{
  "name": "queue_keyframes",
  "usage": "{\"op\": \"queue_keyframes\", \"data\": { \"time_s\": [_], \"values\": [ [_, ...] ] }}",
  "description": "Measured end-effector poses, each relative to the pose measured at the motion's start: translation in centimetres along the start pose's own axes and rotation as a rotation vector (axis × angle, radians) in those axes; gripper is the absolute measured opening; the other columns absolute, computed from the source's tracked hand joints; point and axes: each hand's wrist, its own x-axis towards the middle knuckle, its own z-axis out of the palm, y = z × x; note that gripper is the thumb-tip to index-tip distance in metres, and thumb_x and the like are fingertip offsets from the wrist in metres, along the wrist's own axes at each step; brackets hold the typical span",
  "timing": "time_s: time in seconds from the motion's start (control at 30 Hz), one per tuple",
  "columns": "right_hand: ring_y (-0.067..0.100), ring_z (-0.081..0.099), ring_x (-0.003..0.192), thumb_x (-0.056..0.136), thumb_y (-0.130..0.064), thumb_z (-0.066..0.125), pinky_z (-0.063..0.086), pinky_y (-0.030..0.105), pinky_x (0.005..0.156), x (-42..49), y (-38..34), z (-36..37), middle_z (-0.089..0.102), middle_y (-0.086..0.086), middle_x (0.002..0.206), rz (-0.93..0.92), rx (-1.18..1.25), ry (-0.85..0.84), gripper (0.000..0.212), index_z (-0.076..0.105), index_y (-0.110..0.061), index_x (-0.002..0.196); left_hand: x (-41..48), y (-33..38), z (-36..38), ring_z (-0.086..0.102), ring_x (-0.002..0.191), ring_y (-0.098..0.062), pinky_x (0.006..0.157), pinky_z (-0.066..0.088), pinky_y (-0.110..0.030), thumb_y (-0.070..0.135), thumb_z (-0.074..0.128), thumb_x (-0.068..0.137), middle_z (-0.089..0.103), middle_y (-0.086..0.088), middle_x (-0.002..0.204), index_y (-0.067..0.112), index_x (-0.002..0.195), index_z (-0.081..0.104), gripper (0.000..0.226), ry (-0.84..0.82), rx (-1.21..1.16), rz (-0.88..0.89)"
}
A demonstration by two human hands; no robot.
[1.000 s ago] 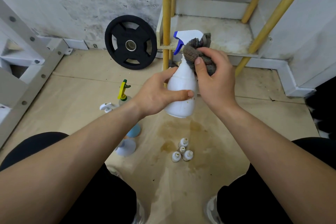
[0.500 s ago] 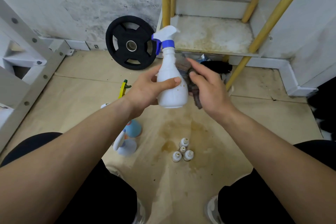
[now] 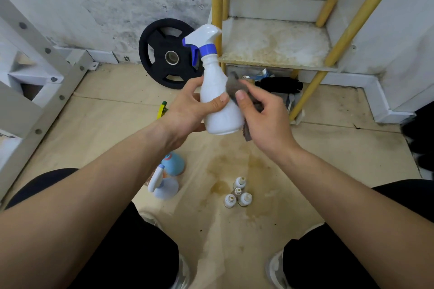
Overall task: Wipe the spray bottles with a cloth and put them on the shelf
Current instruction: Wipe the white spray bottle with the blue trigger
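Upright, held in mid-air just in front of the stained lower board of the yellow-legged shelf (image 3: pixel 274 42): white plastic spray bottle with blue collar and trigger (image 3: pixel 217 98), long axis near vertical, nozzle pointing left toward a black weight plate (image 3: pixel 169 54). Left hand (image 3: pixel 187 110) closed around the bottle's waist, thumb across the front. Right hand (image 3: pixel 263 115) just right of the bottle, pinching a dark grey cloth (image 3: pixel 237 88) against its side. Shelf board up and right of the bottle, nearer the right hand. Glossy, smooth, clean-looking. More spray bottles (image 3: pixel 168 178) on the floor, well below the shelf.
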Motion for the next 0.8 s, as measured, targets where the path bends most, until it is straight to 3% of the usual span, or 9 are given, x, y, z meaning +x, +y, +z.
{"op": "queue_keyframes", "data": {
  "time_s": [0.07,0.17,0.27,0.3,0.4,0.53,0.63,0.73,0.8],
  "values": [
    [-0.005,0.066,0.086,0.104,-0.03,0.055,0.051,0.014,0.072,0.7,-0.2,-0.2,0.071,-0.015,0.105,0.042,0.038,0.015,0.036,0.06,-0.023,0.139,-0.1,-0.2,0.6,0.074,0.093,-0.016,0.065,0.059,-0.032,0.042,0.078,0.068,0.068,-0.001,0.113,0.026,0.136,0.049,0.075,-0.024,0.012,0.014],
    [-0.003,0.066,0.092,0.103,-0.028,0.058,0.052,0.017,0.077,0.3,-0.2,0.0,0.073,-0.013,0.109,-0.006,0.015,0.016,0.035,0.062,-0.021,0.137,0.1,-0.2,0.5,0.075,0.093,-0.017,0.064,0.06,-0.032,0.037,0.077,0.082,0.07,-0.002,0.113,0.024,0.135,0.051,0.06,0.04,-0.046,-0.011],
    [-0.009,0.06,0.069,0.096,-0.026,0.067,0.043,0.009,0.069,-1.2,0.3,0.3,0.062,-0.028,0.078,-0.091,-0.129,-0.029,0.036,0.067,-0.022,0.133,0.5,0.1,-0.4,0.074,0.095,-0.019,0.063,0.06,-0.032,0.036,0.074,0.088,0.071,-0.002,0.113,0.022,0.134,0.054,0.052,0.11,-0.07,-0.035],
    [-0.012,0.058,0.067,0.095,-0.024,0.069,0.041,0.005,0.068,-1.5,0.5,0.4,0.06,-0.028,0.078,-0.103,-0.158,-0.042,0.037,0.067,-0.021,0.132,0.5,0.1,-0.5,0.074,0.095,-0.019,0.064,0.061,-0.032,0.036,0.073,0.09,0.071,-0.002,0.112,0.021,0.132,0.056,0.049,0.115,-0.053,-0.031],
    [-0.011,0.061,0.075,0.097,-0.02,0.066,0.043,0.006,0.072,-1.6,0.6,0.3,0.068,-0.017,0.096,-0.098,-0.145,-0.033,0.038,0.065,-0.02,0.135,0.4,0.0,-0.1,0.073,0.096,-0.018,0.07,0.062,-0.03,0.04,0.063,0.097,0.074,0.002,0.108,0.017,0.125,0.061,0.036,0.045,0.012,0.002],
    [0.004,0.065,0.105,0.101,-0.025,0.056,0.053,0.027,0.094,-0.5,0.8,0.0,0.069,-0.008,0.116,-0.015,-0.046,0.073,0.039,0.059,-0.022,0.14,0.3,0.4,0.2,0.069,0.103,-0.019,0.091,0.057,-0.039,0.032,0.051,0.104,0.072,0.008,0.115,0.028,0.131,0.062,0.03,-0.083,-0.055,-0.05],
    [-0.005,0.063,0.104,0.104,-0.017,0.052,0.051,0.017,0.088,-0.1,1.0,-0.4,0.066,-0.017,0.115,0.052,0.039,0.086,0.033,0.06,-0.021,0.136,0.2,0.0,0.0,0.067,0.113,-0.021,0.095,0.054,-0.042,0.02,0.057,0.099,0.068,-0.004,0.128,0.033,0.135,0.061,0.039,-0.18,0.01,-0.011],
    [0.003,0.065,0.108,0.105,-0.016,0.05,0.055,0.028,0.092,0.1,0.7,-0.4,0.068,-0.013,0.117,0.085,0.143,0.085,0.028,0.059,-0.029,0.128,0.0,-0.4,-0.3,0.065,0.118,-0.022,0.089,0.058,-0.036,0.026,0.07,0.093,0.058,-0.019,0.136,0.036,0.142,0.055,0.053,-0.171,0.014,0.039],
    [0.012,0.065,0.115,0.105,-0.015,0.049,0.055,0.037,0.098,0.2,0.5,-0.2,0.067,-0.006,0.121,0.083,0.205,0.095,0.027,0.059,-0.025,0.129,0.2,-0.5,-0.5,0.065,0.12,-0.022,0.092,0.058,-0.035,0.029,0.071,0.09,0.06,-0.016,0.136,0.034,0.147,0.049,0.061,-0.187,-0.022,0.051]
  ]
}}
